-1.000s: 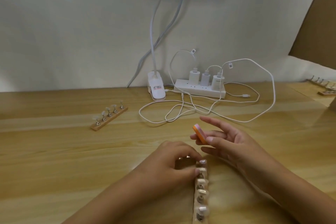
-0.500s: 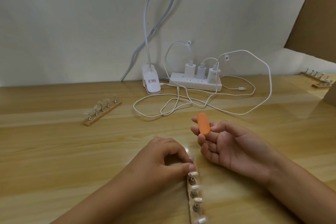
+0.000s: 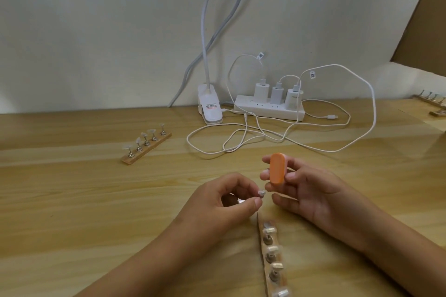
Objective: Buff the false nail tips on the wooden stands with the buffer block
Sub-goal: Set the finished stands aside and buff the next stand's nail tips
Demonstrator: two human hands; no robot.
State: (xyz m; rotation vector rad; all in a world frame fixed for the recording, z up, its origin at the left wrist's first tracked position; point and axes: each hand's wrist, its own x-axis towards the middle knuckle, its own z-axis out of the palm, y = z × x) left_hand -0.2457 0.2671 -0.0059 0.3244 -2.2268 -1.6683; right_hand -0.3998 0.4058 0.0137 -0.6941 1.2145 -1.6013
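Observation:
My right hand point(image 3: 311, 190) holds the orange buffer block point(image 3: 277, 168) upright between thumb and fingers, its flat face toward me. Just left of it, my left hand point(image 3: 224, 202) pinches a small nail tip on its metal peg point(image 3: 261, 192), lifted off the table. Below both hands a wooden stand point(image 3: 274, 258) runs toward me with several nail tips on pegs. A second wooden stand point(image 3: 146, 146) with several clear tips lies at the far left.
A white power strip point(image 3: 270, 108) with three chargers and the lamp's clamp point(image 3: 209, 109) sit at the wall. Loose white cables point(image 3: 241, 140) loop over the table behind my hands. More stands point(image 3: 432, 101) lie at the far right edge.
My left hand has lifted a tip on its peg off the near stand. My right hand has turned the orange block upright and brought it closer to the left hand.

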